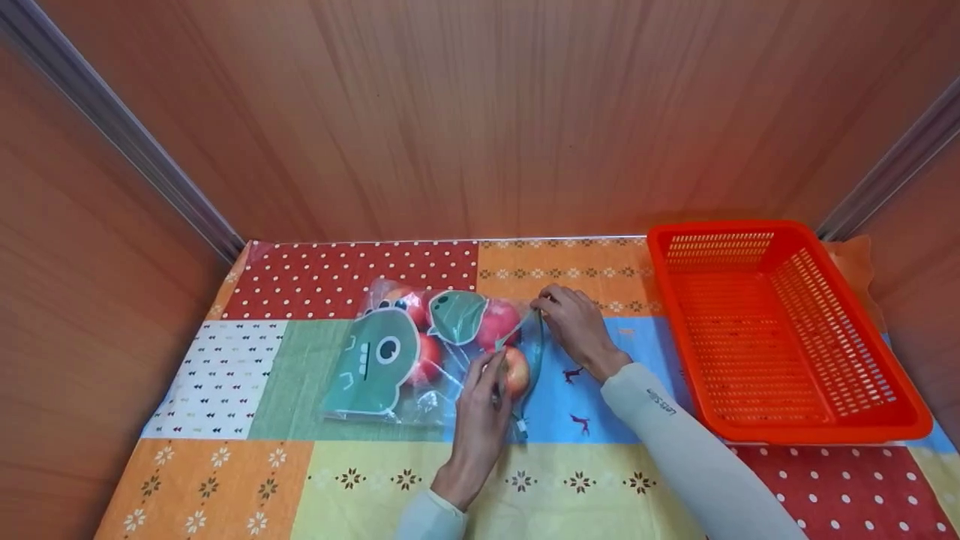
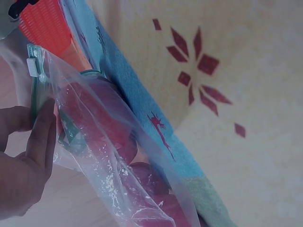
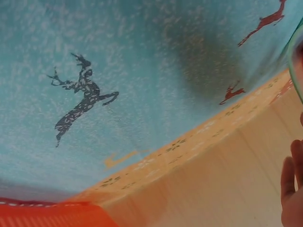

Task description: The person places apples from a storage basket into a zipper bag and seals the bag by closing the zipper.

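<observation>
A clear plastic slider bag (image 1: 375, 375) with green cartoon creatures printed on it lies on the patchwork cloth. Several round red and pink fruits (image 1: 498, 321) show through it, and a yellowish-red apple (image 1: 517, 373) sits near its mouth. The green-rimmed mouth stands apart, facing right. My left hand (image 1: 482, 416) pinches the near side of that rim; in the left wrist view, a white slider (image 2: 32, 67) sits on the rim beyond the fingertips. My right hand (image 1: 576, 328) pinches the rim's far corner. Only some right-hand fingers (image 3: 294, 172) enter the right wrist view.
An orange-red plastic basket (image 1: 757, 352) with slatted walls stands to the right of the bag. Behind, a wood-grain panel (image 1: 480, 120) rises from the back edge of the cloth (image 1: 405, 480). More panels close off the left and right sides.
</observation>
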`<state>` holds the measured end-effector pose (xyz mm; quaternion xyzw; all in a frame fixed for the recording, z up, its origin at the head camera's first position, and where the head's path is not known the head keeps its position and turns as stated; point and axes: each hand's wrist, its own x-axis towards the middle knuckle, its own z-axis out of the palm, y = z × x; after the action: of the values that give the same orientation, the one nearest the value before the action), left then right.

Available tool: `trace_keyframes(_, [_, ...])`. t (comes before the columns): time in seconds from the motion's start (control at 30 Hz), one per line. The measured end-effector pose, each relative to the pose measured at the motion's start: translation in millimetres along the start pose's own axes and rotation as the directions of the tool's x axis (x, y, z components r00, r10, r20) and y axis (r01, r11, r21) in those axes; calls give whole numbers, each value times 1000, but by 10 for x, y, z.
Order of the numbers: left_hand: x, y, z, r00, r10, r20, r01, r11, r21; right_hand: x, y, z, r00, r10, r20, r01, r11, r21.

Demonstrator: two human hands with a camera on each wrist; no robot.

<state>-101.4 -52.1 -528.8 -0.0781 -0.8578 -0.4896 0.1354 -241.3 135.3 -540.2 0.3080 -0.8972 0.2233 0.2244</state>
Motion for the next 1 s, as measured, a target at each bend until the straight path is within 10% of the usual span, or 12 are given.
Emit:
trace_keyframes(0.77, [-34,3,16,998,58,17,-59,997,58,72,125,87,993,-94,-71,85,990,-116])
trace_keyframes(1.0, [-66,43,-9,996,-9,89,1,996,92,60,130,88,994,-82,-76,75,994,-81])
